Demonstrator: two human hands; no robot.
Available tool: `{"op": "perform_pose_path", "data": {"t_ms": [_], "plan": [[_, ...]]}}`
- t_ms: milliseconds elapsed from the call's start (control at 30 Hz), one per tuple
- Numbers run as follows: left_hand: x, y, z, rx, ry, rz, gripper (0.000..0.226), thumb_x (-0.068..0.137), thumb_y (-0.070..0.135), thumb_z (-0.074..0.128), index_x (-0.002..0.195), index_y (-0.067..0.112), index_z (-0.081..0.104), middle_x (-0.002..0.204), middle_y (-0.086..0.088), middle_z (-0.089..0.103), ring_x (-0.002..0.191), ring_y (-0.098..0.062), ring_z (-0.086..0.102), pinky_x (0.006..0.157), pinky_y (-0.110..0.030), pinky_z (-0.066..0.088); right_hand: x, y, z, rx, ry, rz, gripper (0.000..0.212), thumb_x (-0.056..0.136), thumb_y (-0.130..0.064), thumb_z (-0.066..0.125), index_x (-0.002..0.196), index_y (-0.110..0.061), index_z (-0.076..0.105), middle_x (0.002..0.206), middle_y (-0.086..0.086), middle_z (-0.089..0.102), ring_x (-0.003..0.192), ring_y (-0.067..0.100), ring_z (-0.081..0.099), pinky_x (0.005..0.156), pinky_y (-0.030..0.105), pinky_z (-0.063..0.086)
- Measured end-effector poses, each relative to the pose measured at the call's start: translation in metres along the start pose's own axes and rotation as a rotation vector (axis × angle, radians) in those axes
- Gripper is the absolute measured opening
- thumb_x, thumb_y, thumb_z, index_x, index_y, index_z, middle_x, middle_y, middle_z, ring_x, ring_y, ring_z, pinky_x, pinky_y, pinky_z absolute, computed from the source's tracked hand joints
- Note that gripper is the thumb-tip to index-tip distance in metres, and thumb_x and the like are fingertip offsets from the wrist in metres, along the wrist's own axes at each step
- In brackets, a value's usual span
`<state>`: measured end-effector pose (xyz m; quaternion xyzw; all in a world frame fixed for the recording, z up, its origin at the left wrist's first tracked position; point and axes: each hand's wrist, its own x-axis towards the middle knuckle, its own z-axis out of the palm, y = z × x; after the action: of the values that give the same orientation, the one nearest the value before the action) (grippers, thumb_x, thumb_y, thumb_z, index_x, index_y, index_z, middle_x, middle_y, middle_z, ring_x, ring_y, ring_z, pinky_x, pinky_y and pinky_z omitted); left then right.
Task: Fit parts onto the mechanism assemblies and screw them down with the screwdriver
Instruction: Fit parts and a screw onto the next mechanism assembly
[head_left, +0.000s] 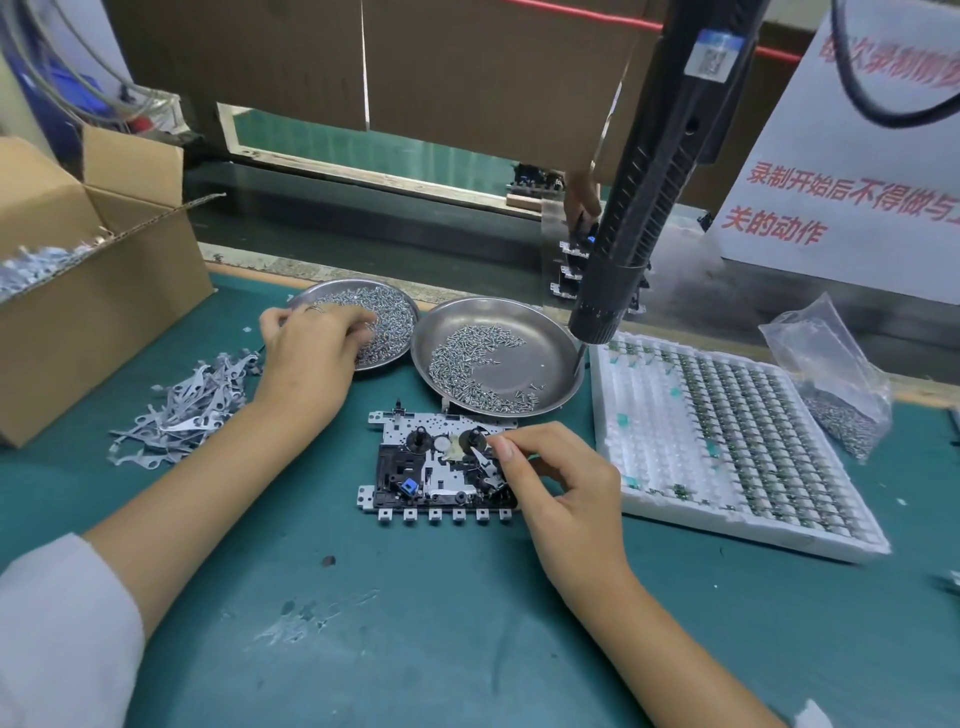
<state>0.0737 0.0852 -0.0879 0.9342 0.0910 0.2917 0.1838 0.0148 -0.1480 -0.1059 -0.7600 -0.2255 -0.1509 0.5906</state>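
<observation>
Left hand (306, 353) | fingers dipped among screws in round steel dish (400, 306), grip hidden | right hand (550, 478) | small part pinched at 3 o'clock on black-and-silver mechanism assembly (436, 467)

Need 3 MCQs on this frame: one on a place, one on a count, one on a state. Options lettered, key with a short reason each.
1. Where is the left hand?
A. On the white foam tray
B. Over the far-left round steel dish of screws
C. Inside the cardboard box

2. How many round steel dishes sit on the green mat?
A. One
B. Two
C. Four

3. What state is the black hanging electric screwdriver in?
A. Gripped by the right hand
B. Lying flat on the mat
C. Hanging free, no hand on it

Key:
1 B: its fingers reach into the screws in that dish.
2 B: the left dish and the right steel dish stand side by side.
3 C: the right hand is down at the black and silver mechanism assembly, pinching at a part beside the right spindle.
</observation>
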Motion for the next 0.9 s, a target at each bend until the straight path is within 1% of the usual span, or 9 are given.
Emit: {"op": "perform_pose_path", "data": {"t_ms": [133, 233, 367, 467, 667, 800, 900], "plan": [[-0.004, 0.0, -0.006, -0.101, 0.041, -0.003, 0.012, 0.093, 0.018, 0.059, 0.096, 0.014, 0.071, 0.097, -0.007, 0.071, 0.097, -0.029, 0.06, 0.077, -0.031, 0.019, 0.0, -0.001, 0.0, -0.003, -0.003, -0.001, 0.011, 0.087, -0.01, 0.066, 0.079, -0.013, 0.072, 0.076, -0.003, 0.065, 0.072, 0.012, 0.059, 0.066, 0.033, 0.048], [-0.006, -0.001, -0.005, -0.076, 0.024, 0.001, 0.011, 0.093, 0.018, 0.059, 0.094, 0.013, 0.069, 0.095, -0.008, 0.07, 0.096, -0.03, 0.059, 0.073, -0.029, 0.015, 0.0, -0.001, 0.001, -0.003, -0.001, 0.003, 0.01, 0.087, -0.008, 0.066, 0.079, -0.012, 0.072, 0.075, -0.003, 0.065, 0.072, 0.013, 0.059, 0.065, 0.033, 0.048], [-0.006, -0.003, 0.0, -0.002, -0.007, 0.002, 0.013, 0.096, 0.019, 0.055, 0.097, 0.012, 0.065, 0.095, -0.01, 0.07, 0.099, -0.032, 0.056, 0.08, -0.035, 0.02, 0.0, -0.001, 0.0, 0.003, -0.004, 0.007, 0.01, 0.087, -0.007, 0.067, 0.08, -0.012, 0.073, 0.077, -0.003, 0.066, 0.073, 0.012, 0.06, 0.066, 0.032, 0.049], [-0.005, -0.004, 0.002, 0.013, 0.013, 0.002, 0.013, 0.097, 0.017, 0.053, 0.097, 0.011, 0.064, 0.094, -0.011, 0.069, 0.099, -0.032, 0.055, 0.081, -0.036, 0.02, 0.0, -0.001, 0.0, -0.003, -0.003, 0.005, 0.01, 0.087, -0.008, 0.066, 0.08, -0.012, 0.073, 0.077, -0.004, 0.066, 0.073, 0.011, 0.06, 0.065, 0.031, 0.048], [-0.003, -0.004, 0.004, 0.024, -0.011, -0.008, 0.016, 0.098, 0.018, 0.05, 0.1, 0.009, 0.063, 0.094, -0.012, 0.067, 0.1, -0.031, 0.052, 0.083, -0.036, 0.02, 0.0, -0.001, 0.0, -0.005, -0.009, 0.004, 0.011, 0.087, -0.006, 0.067, 0.079, -0.012, 0.072, 0.076, -0.002, 0.065, 0.073, 0.011, 0.06, 0.066, 0.03, 0.048], [-0.005, -0.004, 0.001, -0.032, 0.006, 0.016, 0.014, 0.096, 0.017, 0.053, 0.1, 0.009, 0.064, 0.094, -0.011, 0.069, 0.099, -0.031, 0.054, 0.085, -0.036, 0.02, 0.0, -0.001, 0.0, -0.001, -0.011, 0.007, 0.011, 0.087, -0.005, 0.067, 0.079, -0.012, 0.072, 0.076, -0.003, 0.065, 0.073, 0.012, 0.06, 0.066, 0.031, 0.048], [-0.006, -0.004, 0.0, -0.038, 0.026, 0.07, 0.014, 0.093, 0.016, 0.057, 0.098, 0.008, 0.068, 0.094, -0.011, 0.071, 0.095, -0.032, 0.058, 0.084, -0.035, 0.02, 0.0, -0.001, 0.0, -0.003, -0.012, 0.01, 0.012, 0.087, -0.006, 0.067, 0.079, -0.012, 0.072, 0.076, -0.004, 0.065, 0.072, 0.011, 0.059, 0.065, 0.03, 0.048]]}}
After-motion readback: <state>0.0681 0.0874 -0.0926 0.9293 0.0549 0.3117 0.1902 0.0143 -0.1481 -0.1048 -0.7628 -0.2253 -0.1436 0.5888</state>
